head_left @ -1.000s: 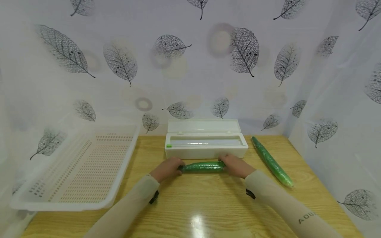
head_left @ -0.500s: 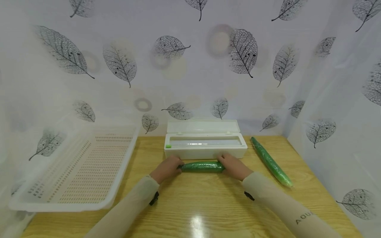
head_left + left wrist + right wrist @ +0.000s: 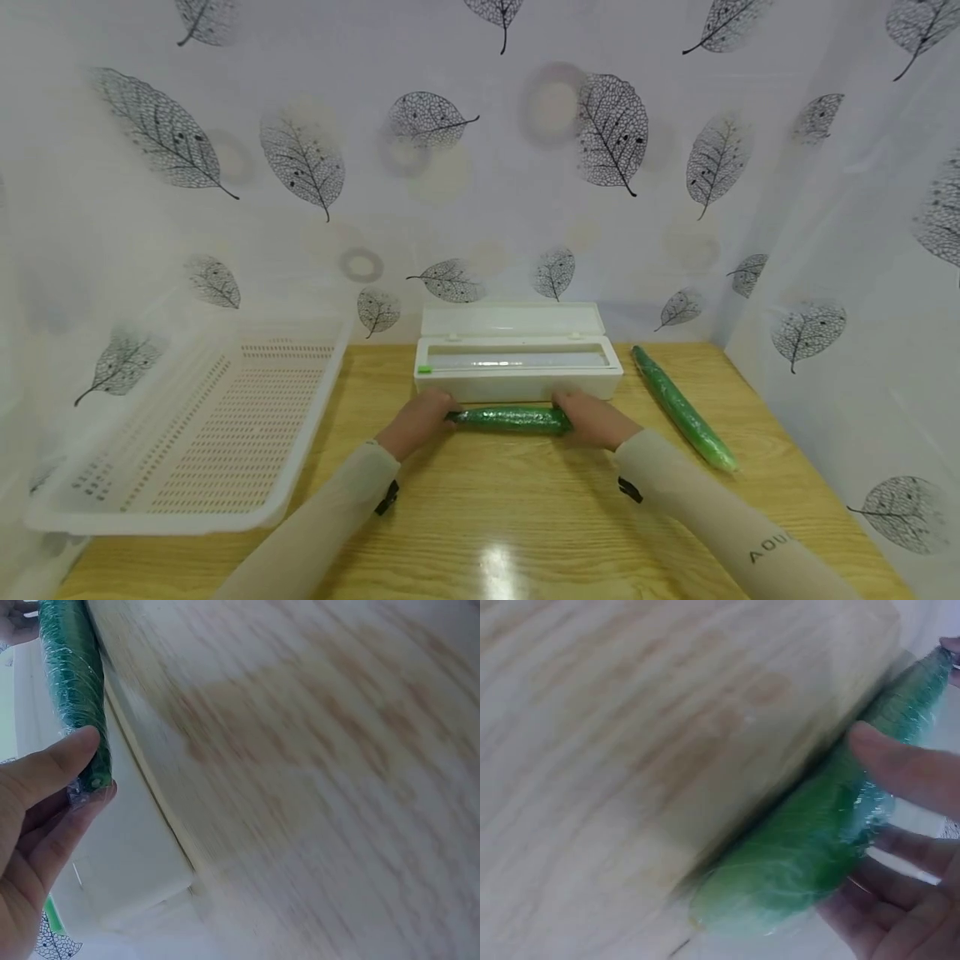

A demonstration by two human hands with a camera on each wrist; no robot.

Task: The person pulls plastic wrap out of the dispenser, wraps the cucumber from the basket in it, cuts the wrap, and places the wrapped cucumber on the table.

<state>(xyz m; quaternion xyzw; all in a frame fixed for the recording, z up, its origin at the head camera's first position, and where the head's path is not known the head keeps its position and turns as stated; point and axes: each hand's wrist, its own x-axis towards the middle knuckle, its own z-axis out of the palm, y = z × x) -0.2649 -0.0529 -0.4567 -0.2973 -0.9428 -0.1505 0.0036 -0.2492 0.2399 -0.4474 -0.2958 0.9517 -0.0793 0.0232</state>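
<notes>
A cucumber point(image 3: 510, 419) in clear plastic film lies crosswise between my two hands, in front of a white cling film box point(image 3: 517, 383). My left hand point(image 3: 420, 425) pinches its dark left end between thumb and fingers; in the left wrist view the film point(image 3: 77, 791) bunches at that tip. Toward the other end, my right hand point(image 3: 596, 419) holds it, thumb on one side and fingers curled on the other. The right wrist view shows the pale end of the cucumber point(image 3: 772, 862) sticking out past that hand. The box's lid point(image 3: 513, 319) stands raised, with a clear roll point(image 3: 517, 360) inside.
At the right lies a second film-wrapped cucumber point(image 3: 684, 408), slanting on the wooden table point(image 3: 480, 517). A white perforated basket point(image 3: 281, 492) takes up the left side. Leaf-print curtains point(image 3: 480, 192) hang close behind and at the sides.
Both hands keep their hold on the cucumber, which has shifted and turned only slightly. The box, the basket and the second cucumber stay where they were.
</notes>
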